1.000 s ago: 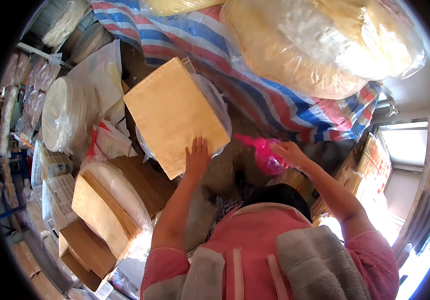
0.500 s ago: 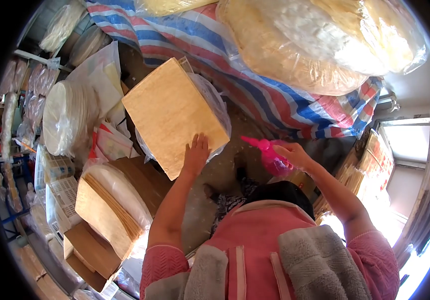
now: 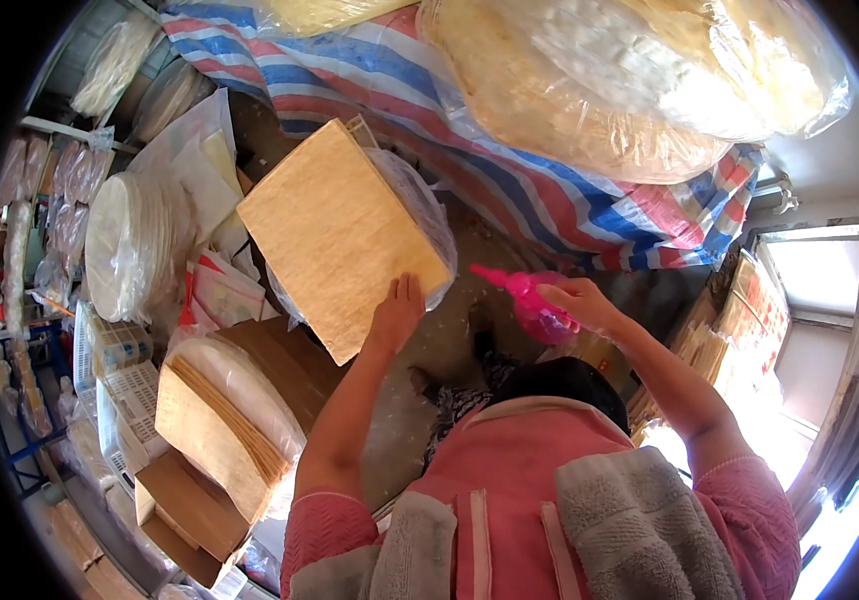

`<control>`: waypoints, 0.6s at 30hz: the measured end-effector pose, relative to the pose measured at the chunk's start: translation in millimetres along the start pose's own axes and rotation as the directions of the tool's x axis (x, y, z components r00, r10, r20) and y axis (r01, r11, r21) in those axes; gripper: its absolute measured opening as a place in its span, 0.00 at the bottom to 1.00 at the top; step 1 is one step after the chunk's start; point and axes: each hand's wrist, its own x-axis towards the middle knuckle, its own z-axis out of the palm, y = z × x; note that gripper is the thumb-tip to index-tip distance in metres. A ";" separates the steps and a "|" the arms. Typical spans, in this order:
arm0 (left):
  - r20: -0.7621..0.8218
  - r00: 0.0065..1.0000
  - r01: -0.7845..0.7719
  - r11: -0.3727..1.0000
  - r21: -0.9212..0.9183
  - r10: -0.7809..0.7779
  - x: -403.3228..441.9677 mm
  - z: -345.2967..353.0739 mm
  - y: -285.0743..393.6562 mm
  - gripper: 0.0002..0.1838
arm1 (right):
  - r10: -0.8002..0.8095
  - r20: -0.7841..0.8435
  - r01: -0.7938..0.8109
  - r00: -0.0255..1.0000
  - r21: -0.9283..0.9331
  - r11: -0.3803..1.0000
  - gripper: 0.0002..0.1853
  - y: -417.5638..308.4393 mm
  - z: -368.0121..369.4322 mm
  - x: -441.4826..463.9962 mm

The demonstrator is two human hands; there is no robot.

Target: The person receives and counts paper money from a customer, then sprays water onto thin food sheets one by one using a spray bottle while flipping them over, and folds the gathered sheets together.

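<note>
A large square tan sheet (image 3: 335,240) lies tilted in front of me, on top of something wrapped in clear plastic (image 3: 420,190). My left hand (image 3: 397,315) rests on its near right edge, fingers stretched out flat on the surface. To the right, my right hand (image 3: 582,303) is closed round the neck of a pink spray bottle (image 3: 538,300). The bottle's nozzle points left toward the sheet, a short distance from its corner. Whether a finger is on the trigger, I cannot tell.
Big plastic-wrapped bundles (image 3: 590,100) sit on a red, white and blue striped tarp (image 3: 370,80) beyond. At left stand a stack of round sheets (image 3: 135,245), white plastic crates (image 3: 135,410), a stack of tan sheets (image 3: 220,420) and an open cardboard box (image 3: 190,505).
My left hand has shifted slightly along the sheet's near edge. The spray bottle and my right hand have moved a little to the left in view.
</note>
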 end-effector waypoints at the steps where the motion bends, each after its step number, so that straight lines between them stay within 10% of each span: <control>1: 0.004 1.000 0.001 1.000 0.027 -0.001 0.0 -1.5 -0.8 0.21 | -0.001 0.000 0.001 1.000 -0.008 1.000 0.24 -2.9 0.4 -0.7; 6: -0.031 0.990 0.124 0.944 -0.306 -0.140 -6.8 -50.2 -2.9 0.19 | -0.017 0.037 0.017 0.999 -0.016 1.000 0.24 -16.2 4.3 0.7; 18: -0.314 0.930 0.123 0.968 -0.221 -0.190 -12.6 -81.0 0.2 0.14 | -0.122 0.155 0.130 0.980 -0.043 0.991 0.25 -60.1 45.9 39.2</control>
